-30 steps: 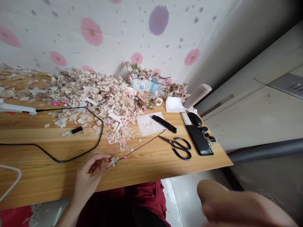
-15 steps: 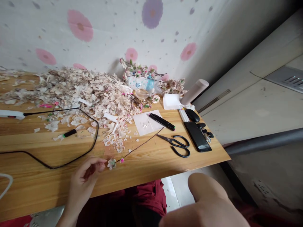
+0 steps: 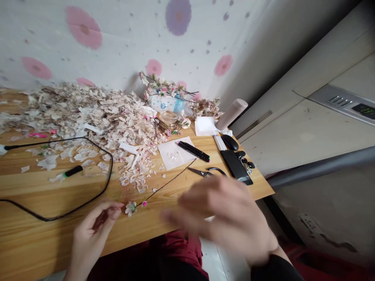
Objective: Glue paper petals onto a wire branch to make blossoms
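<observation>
Watching from beside the bench (image 3: pixel 38 197), I can see the person's left hand (image 3: pixel 92 230) curled low over its near edge, the fingertips (image 3: pixel 115 207) just beside a small pale artificial blossom (image 3: pixel 131 208) on a thin dark wire stem (image 3: pixel 170 181); whether they are pinching it, I cannot tell. The stem lies slanted across the wood, with a pink bud (image 3: pixel 144 203) near the blossom and its far end close to a sheet of white paper (image 3: pixel 172 154). The right hand (image 3: pixel 222 218) is a blur above the bench, its fingers (image 3: pixel 187 201) spread and gripping nothing, and it hides most of a pair of black-handled scissors (image 3: pixel 199 171). Farther along sit a black marker (image 3: pixel 193 151), a smartphone (image 3: pixel 236 167) and a bunch of keys (image 3: pixel 246 166). To the left, a great heap of pale torn petals (image 3: pixel 88 113) spreads along the wall, with a black cable (image 3: pixel 73 207) looping in front of it, and a tissue box (image 3: pixel 162 103) stands behind the paper among blossom sprigs (image 3: pixel 155 84).
</observation>
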